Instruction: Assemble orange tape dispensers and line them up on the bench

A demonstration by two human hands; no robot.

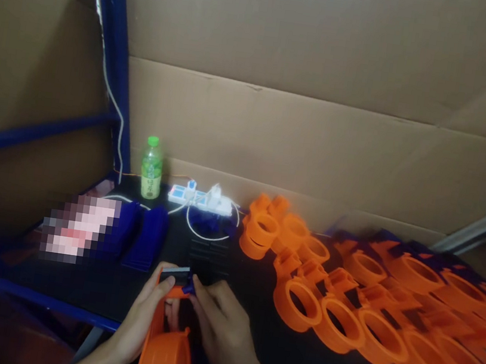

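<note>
An orange tape dispenser (166,358) with a round hub is gripped in my left hand (147,304), low in the middle of the view. My left thumb lies over its head, by a toothed metal blade (176,269). At the right side of that head, my right hand (224,318) pinches a small dark blue part (189,286) against the dispenser. The fingers cover most of this part, so its full shape is hidden. Just beyond my hands, a stack of black pieces (208,255) lies on the black table.
Several orange dispensers (343,325) stand in rows on the right, some with blue parts behind. Blue flat pieces (147,238) lie left of centre. A green-capped bottle (152,169) and a white power strip (199,199) with cables stand at the back, before a cardboard wall (298,141).
</note>
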